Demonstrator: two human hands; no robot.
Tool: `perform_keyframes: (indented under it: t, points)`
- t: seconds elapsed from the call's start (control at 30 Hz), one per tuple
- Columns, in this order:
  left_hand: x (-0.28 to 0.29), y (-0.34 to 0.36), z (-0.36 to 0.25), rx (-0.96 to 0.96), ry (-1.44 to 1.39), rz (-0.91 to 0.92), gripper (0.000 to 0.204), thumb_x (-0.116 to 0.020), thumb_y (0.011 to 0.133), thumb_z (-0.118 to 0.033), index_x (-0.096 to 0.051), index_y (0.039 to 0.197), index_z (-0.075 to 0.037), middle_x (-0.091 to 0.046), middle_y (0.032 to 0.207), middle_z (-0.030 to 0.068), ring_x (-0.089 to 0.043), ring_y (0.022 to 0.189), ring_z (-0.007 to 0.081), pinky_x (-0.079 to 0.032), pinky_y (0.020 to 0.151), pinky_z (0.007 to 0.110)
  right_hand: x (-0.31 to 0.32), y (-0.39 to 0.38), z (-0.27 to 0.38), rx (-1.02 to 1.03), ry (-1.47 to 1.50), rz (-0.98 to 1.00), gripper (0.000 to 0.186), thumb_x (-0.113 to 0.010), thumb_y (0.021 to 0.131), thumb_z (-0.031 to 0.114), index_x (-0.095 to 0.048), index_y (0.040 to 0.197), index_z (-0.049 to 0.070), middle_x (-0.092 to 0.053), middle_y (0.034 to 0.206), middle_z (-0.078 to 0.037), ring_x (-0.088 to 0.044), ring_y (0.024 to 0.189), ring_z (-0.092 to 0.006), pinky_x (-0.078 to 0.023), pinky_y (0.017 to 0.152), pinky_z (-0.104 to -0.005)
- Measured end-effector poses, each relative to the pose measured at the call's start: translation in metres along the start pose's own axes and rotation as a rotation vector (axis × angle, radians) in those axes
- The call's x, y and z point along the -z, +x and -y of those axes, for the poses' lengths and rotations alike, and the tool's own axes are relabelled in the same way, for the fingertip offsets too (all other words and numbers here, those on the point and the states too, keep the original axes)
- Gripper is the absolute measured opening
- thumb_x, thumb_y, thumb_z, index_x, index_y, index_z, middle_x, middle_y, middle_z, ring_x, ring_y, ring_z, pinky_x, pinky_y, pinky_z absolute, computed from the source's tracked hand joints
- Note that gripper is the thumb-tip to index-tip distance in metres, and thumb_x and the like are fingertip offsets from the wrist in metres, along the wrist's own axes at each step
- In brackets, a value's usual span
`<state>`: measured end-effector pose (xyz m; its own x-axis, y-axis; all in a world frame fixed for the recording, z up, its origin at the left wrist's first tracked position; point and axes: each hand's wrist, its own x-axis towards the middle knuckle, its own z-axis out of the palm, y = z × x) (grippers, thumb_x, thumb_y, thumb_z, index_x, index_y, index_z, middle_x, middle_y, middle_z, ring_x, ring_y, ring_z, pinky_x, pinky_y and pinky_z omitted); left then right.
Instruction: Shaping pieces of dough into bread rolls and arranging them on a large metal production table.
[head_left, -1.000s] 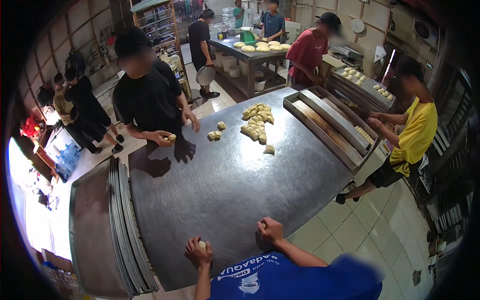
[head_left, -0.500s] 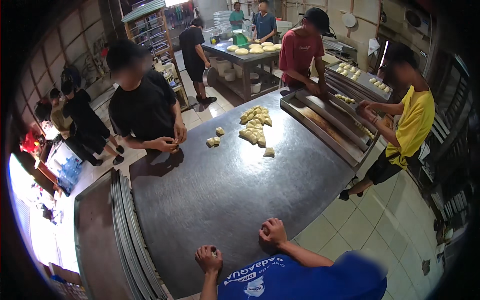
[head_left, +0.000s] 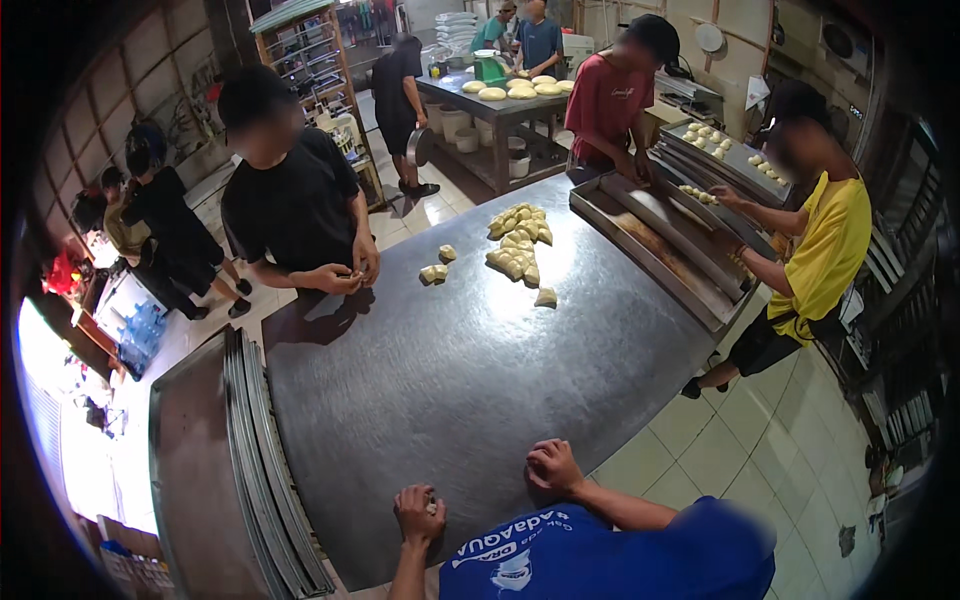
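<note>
My left hand (head_left: 419,514) rests on the near part of the dark metal table (head_left: 430,370). Its fingers curl round a small pale dough piece (head_left: 432,507), only partly showing. To its right, near the table's edge, my right hand (head_left: 554,467) is cupped palm down against the surface with bent fingers. Whatever lies under that palm is hidden. Farther up the table sits a pile of cut dough pieces (head_left: 516,244), with one piece (head_left: 545,297) apart from it. Several more loose dough pieces (head_left: 434,273) lie left of the pile.
A co-worker in black (head_left: 295,210) handles something small at the left side. Two others, in red (head_left: 612,110) and yellow (head_left: 825,235), work by metal trays (head_left: 650,255) at the right. Stacked trays (head_left: 250,450) stand along the left edge. A far table (head_left: 480,110) bears large dough rounds.
My hands stay close to their places, their fingers slightly shifted. The co-worker in yellow has moved the hands apart over the trays. The whole view has shifted a little.
</note>
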<state>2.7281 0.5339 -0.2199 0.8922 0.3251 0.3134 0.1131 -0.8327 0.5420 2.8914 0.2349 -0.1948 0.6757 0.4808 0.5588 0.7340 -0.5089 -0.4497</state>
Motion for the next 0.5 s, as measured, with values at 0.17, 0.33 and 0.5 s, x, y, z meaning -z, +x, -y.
perform_keyframes:
  t: [0.17, 0.33, 0.5]
  points:
    - [0.033, 0.017, 0.022, -0.483, 0.213, 0.115, 0.018, -0.070, 0.074, -0.025, -0.067, 0.088, -0.013, -0.064, 0.093, 0.0093, -0.059, 0.091, 0.0304, -0.038, 0.091, 0.049, -0.009, -0.010, -0.068, 0.088, -0.266, 0.200, 0.018, -0.067, 0.078, 0.022, -0.060, 0.092, 0.013, -0.057, 0.100, -0.010, -0.053, 0.089, -0.0271, -0.040, 0.080, -0.0396]
    - [-0.010, 0.088, 0.046, 0.044, 0.336, -0.201, 0.021, -0.069, 0.082, -0.031, -0.065, 0.085, -0.011, -0.061, 0.086, 0.0062, -0.056, 0.083, 0.0280, -0.043, 0.083, 0.043, -0.052, 0.094, -0.079, -0.276, -0.203, -0.218, 0.015, -0.068, 0.076, 0.019, -0.058, 0.079, 0.009, -0.059, 0.080, -0.012, -0.056, 0.077, -0.0318, -0.045, 0.072, -0.0414]
    - [-0.035, 0.070, -0.024, 0.227, 0.078, -0.016, 0.014, -0.066, 0.082, -0.022, -0.063, 0.087, -0.009, -0.063, 0.086, 0.0086, -0.060, 0.082, 0.0297, -0.049, 0.078, 0.042, -0.068, 0.080, -0.015, -0.360, 0.131, 0.021, 0.015, -0.069, 0.073, 0.013, -0.056, 0.078, 0.006, -0.060, 0.078, -0.013, -0.055, 0.071, -0.0348, -0.046, 0.068, -0.0430]
